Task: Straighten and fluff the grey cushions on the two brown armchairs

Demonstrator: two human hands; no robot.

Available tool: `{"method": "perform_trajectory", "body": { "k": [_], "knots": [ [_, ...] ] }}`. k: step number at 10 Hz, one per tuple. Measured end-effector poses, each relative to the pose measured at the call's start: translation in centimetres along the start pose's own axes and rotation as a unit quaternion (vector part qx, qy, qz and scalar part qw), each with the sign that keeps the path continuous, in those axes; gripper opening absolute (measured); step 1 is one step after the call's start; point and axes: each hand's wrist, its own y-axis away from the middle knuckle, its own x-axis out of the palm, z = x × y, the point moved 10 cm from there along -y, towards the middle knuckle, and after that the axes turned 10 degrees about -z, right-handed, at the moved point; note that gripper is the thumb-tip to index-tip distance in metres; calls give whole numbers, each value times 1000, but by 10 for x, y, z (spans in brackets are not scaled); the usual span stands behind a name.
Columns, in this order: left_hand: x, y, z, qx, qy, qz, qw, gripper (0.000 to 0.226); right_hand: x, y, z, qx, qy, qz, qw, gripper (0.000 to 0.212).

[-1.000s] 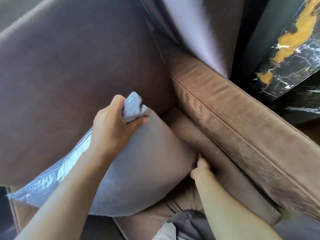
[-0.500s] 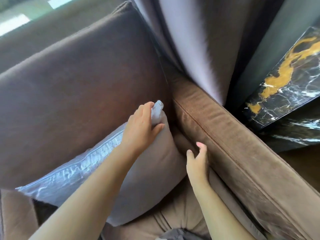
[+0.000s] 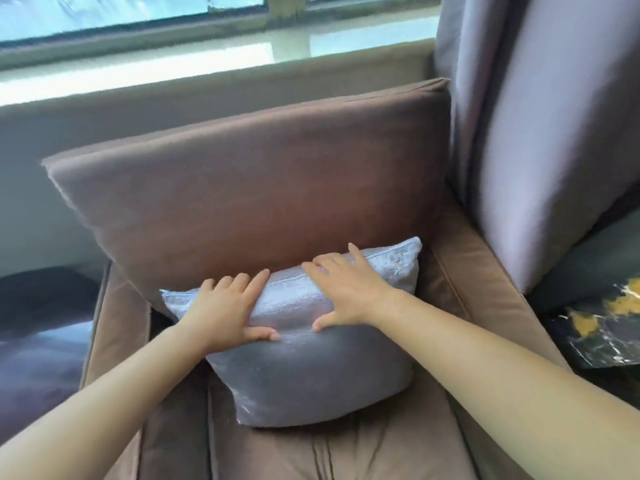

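Note:
A grey cushion (image 3: 311, 368) stands upright on the seat of a brown armchair (image 3: 346, 455), leaning against the chair's brown back pad (image 3: 249, 188). My left hand (image 3: 228, 310) lies flat on the cushion's upper left edge, fingers spread over the top seam and thumb on the front face. My right hand (image 3: 346, 292) rests the same way on the upper right part. Both palms press on the cushion; neither closes around it.
The right armrest (image 3: 485, 296) and left armrest (image 3: 121, 327) flank the seat. A grey curtain (image 3: 540, 133) hangs at the right. A black and gold marble table (image 3: 602, 327) stands at the far right. A window sill (image 3: 173, 64) runs behind the chair.
My left hand let go of the cushion's corner and my right hand left the armrest gap. Both now lie flat on its top edge. The cushion stands upright and the view has pulled back.

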Motion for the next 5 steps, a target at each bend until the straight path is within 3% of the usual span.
{"method": "perform_trajectory", "body": {
  "k": [1, 3, 4, 5],
  "knots": [
    [3, 14, 38, -52, -3, 35, 998, 107, 1, 2, -37, 29, 37, 13, 999, 113],
    [-2, 19, 43, -119, -44, 42, 991, 92, -21, 44, -79, 127, 135, -68, 980, 92],
    [-11, 28, 29, -137, -71, -3, 988, 89, -25, 62, -55, 141, 157, -100, 972, 89],
    [-24, 63, 11, -135, -37, -58, 988, 89, -32, 99, -27, 151, 88, -128, 976, 84]
  ]
}}
